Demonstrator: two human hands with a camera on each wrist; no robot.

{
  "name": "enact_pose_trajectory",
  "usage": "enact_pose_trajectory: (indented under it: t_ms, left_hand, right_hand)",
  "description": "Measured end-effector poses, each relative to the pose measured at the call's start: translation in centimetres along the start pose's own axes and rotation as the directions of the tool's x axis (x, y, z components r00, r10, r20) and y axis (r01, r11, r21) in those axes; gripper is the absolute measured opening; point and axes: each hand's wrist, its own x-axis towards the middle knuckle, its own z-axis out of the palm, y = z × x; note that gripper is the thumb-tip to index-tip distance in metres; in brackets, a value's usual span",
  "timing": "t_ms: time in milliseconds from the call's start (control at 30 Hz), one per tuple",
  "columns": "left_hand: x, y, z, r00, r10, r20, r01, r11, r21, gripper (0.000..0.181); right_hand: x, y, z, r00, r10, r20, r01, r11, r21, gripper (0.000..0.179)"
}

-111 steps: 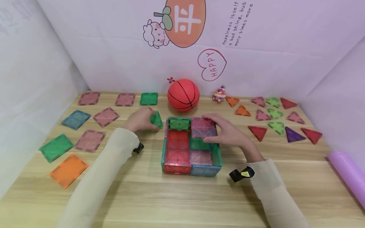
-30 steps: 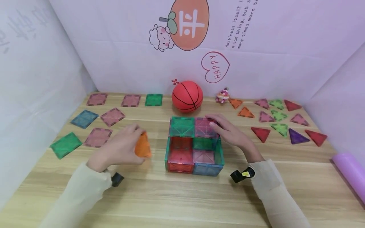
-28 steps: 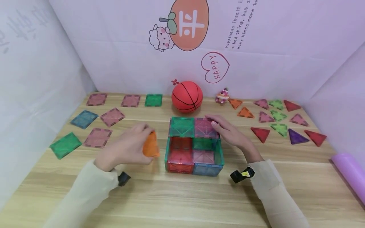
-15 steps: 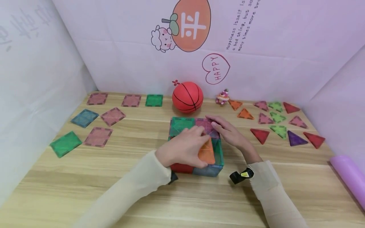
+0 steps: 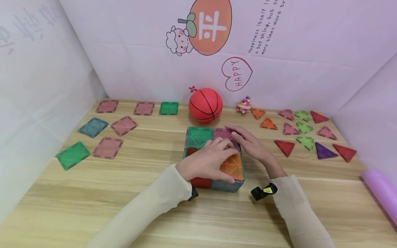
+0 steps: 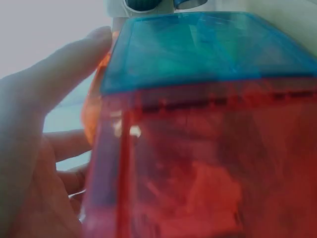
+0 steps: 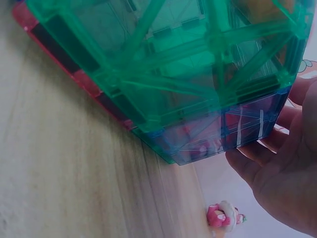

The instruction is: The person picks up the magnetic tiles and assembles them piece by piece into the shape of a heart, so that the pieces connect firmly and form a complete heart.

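Observation:
A low box of translucent magnetic tiles point(image 5: 226, 186) stands mid-table, with red and blue front walls and green sides. Two tiles, a green one point(image 5: 198, 137) and a pink one point(image 5: 219, 132), cover its back half. My left hand point(image 5: 204, 162) reaches over the front and pinches an orange square magnetic tile point(image 5: 232, 168) between thumb and fingers, flat over the front right quarter. Part of the front left quarter is hidden under this hand. My right hand point(image 5: 252, 146) rests at the back right corner, its fingers point(image 7: 247, 161) touching the blue-purple back wall.
Loose square tiles lie at the left, among them a green one point(image 5: 73, 155) and a blue one point(image 5: 93, 127). Triangle tiles, including a purple one point(image 5: 325, 151), lie at the right. A red ball point(image 5: 205, 105) and a small figurine point(image 5: 243, 105) stand behind the box. A purple roll point(image 5: 379, 198) lies far right.
A green tile came to lie on the box's back left. My left hand then brought the orange tile from the left over the front right and lowered it. My right hand stays at the corner.

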Motion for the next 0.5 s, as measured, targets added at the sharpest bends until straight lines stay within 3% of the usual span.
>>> enact_pose_trajectory:
  t_ms: [167, 267, 367, 500]
  left_hand:
    - [-2.7, -1.8, -0.6, 0.992, -0.049, -0.117, 0.041, 0.997, -0.068, 0.066]
    - [-5.6, -4.0, -1.2, 0.965, -0.148, -0.216, 0.128, 0.986, -0.106, 0.052]
    - [-9.0, -6.7, -1.7, 0.915, -0.305, -0.263, 0.271, 0.949, -0.159, 0.045]
    - [-13.6, -11.4, -2.5, 0.813, -0.527, -0.248, 0.490, 0.849, -0.199, 0.046]
  right_hand:
    - [0.0, 0.2, 0.0, 1.000, 0.005, -0.001, -0.005, 1.000, 0.006, 0.044]
    - [-0.1, 0.0, 0.0, 1.000, 0.009, -0.006, -0.009, 1.000, 0.010, 0.043]
    - [-0.1, -0.1, -0.1, 1.000, 0.013, -0.007, -0.013, 1.000, 0.006, 0.043]
    - [0.1, 0.0, 0.0, 1.000, 0.018, 0.000, -0.018, 1.000, -0.001, 0.043]
